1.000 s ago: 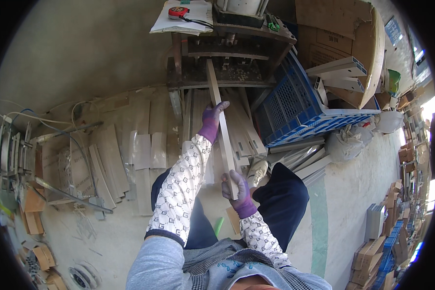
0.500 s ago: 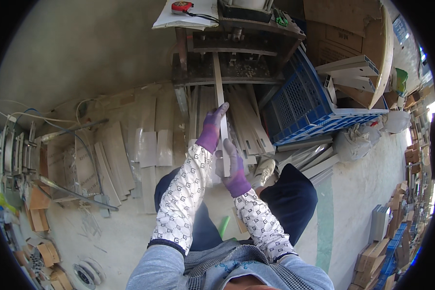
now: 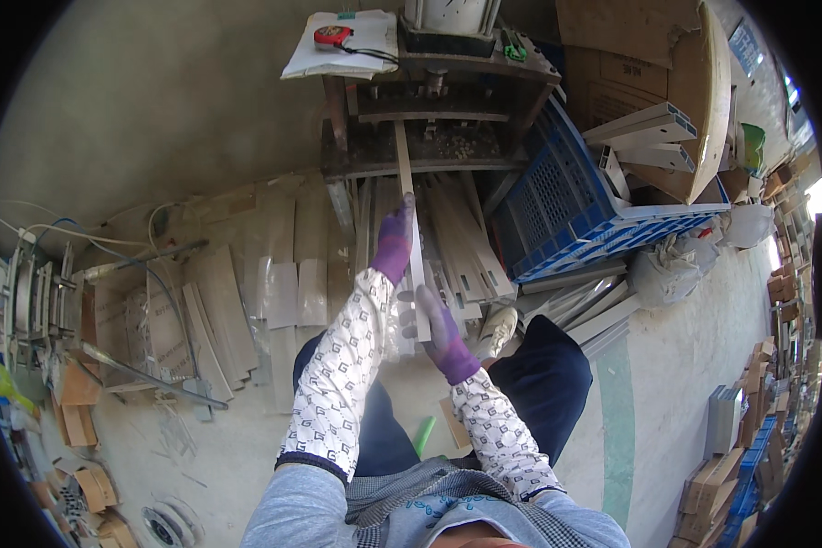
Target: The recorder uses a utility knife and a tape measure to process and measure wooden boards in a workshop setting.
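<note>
A long, narrow, pale metal profile (image 3: 417,265) runs away from me, its far end resting inside the dark press (image 3: 365,163) under the upper plate. My left hand (image 3: 395,241), in a grey and purple glove, is closed around the profile's middle from the left side. Nearer to me, my right hand (image 3: 444,336) in a matching glove holds the near end, with its fingers behind the bar and the thumb along its right side. Parts of the fingers on both hands are hidden by the profile and the gloves.
Several profiles (image 3: 461,228) lie under the press. A blue crate (image 3: 557,187) with cut profiles (image 3: 644,128) and cardboard stands at right. A red tape measure (image 3: 332,36) lies on papers atop the press. Flat strips (image 3: 219,329) and a metal frame (image 3: 146,370) are at left.
The view has shifted slightly. My left hand sits a little closer to the press, and my right hand is slightly lower along the near end. The profile stays held in both.
</note>
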Motion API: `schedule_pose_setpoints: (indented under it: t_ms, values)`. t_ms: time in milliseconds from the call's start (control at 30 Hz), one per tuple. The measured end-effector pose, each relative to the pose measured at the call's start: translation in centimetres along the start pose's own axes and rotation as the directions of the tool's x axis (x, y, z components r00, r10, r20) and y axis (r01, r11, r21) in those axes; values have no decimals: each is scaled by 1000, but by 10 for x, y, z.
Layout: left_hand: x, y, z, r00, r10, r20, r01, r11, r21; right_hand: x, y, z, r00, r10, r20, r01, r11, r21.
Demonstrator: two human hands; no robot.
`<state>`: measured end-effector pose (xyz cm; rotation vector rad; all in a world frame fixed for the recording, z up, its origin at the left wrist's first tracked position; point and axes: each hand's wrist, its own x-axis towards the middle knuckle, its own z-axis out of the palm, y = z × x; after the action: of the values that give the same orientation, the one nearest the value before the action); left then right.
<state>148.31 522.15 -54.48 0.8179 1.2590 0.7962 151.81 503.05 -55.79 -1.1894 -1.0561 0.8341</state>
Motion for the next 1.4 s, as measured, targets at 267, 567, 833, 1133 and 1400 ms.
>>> schedule_pose_setpoints:
  t_ms: [267, 567, 833, 1133, 1400]
  values:
    - [96, 82, 24, 768, 491, 411, -520, 102, 848, 3, -84, 6, 901, 400, 168, -413, 910, 44]
    - [149, 61, 9, 771, 532, 351, -469, 101, 877, -4, -58, 10, 882, 438, 172, -439, 898, -37]
    - [88, 36, -1, 952, 284, 109, -248, 516, 820, -46, -55, 0, 866, 456, 207, -472, 881, 37]
    - [-5, -29, 10, 968, 32, 249, 35, 966, -257, -50, -52, -68, 886, 417, 205, -433, 901, 40]
    - [18, -22, 33, 928, 313, 201, -263, 934, -242, 18, 15, -85, 960, 268, 83, -254, 956, -148]
